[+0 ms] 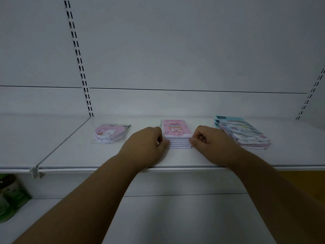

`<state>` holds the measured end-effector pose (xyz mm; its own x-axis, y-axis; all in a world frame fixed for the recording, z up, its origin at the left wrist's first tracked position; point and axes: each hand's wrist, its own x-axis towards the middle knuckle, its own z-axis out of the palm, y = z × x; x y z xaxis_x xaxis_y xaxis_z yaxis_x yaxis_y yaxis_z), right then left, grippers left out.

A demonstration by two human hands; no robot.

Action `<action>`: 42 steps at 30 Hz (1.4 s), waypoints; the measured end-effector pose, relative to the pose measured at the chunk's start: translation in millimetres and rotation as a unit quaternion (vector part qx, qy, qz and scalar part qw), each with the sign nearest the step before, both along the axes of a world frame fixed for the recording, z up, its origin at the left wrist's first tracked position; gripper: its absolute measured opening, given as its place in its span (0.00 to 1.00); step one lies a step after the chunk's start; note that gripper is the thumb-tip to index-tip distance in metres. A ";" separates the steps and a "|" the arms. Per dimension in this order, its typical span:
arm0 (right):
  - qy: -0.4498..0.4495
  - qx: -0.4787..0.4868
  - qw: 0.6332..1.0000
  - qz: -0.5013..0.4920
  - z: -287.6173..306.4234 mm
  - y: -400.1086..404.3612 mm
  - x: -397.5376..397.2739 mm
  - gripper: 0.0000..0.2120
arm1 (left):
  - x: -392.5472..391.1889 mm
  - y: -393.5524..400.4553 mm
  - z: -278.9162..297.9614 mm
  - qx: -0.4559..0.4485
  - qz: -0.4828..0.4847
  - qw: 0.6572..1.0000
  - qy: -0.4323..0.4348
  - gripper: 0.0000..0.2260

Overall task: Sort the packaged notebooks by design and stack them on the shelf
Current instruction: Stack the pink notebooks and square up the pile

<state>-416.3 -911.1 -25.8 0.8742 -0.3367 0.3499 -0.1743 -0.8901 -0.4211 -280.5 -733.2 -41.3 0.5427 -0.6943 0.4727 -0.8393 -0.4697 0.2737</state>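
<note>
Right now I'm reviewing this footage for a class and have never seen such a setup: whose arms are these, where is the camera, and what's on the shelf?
No machine here: a person wears one camera on the head, looking forward and down at their own arms. The left hand and right hand press the two sides of a pink notebook stack on the white shelf. Left of it lies a round pink bear-design pack; right of it sits a blue-design stack. Nothing is lifted.

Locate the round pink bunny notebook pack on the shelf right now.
In the head view, the round pink bunny notebook pack lies on the shelf, left of the pink girl notebook stack and beyond the left hand, touching neither.
</note>
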 end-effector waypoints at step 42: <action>-0.006 0.003 0.999 -0.035 -9.6 -2.1 2.0 0.07 | 0.3 -2.5 2.5 0.041 0.047 0.997 0.049 0.11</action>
<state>-414.3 -913.2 -35.4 0.8442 -0.3992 0.3578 -0.2315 -0.8734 -0.4284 -280.2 -735.7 -38.9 0.6473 -0.6728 0.3582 -0.7622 -0.5684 0.3098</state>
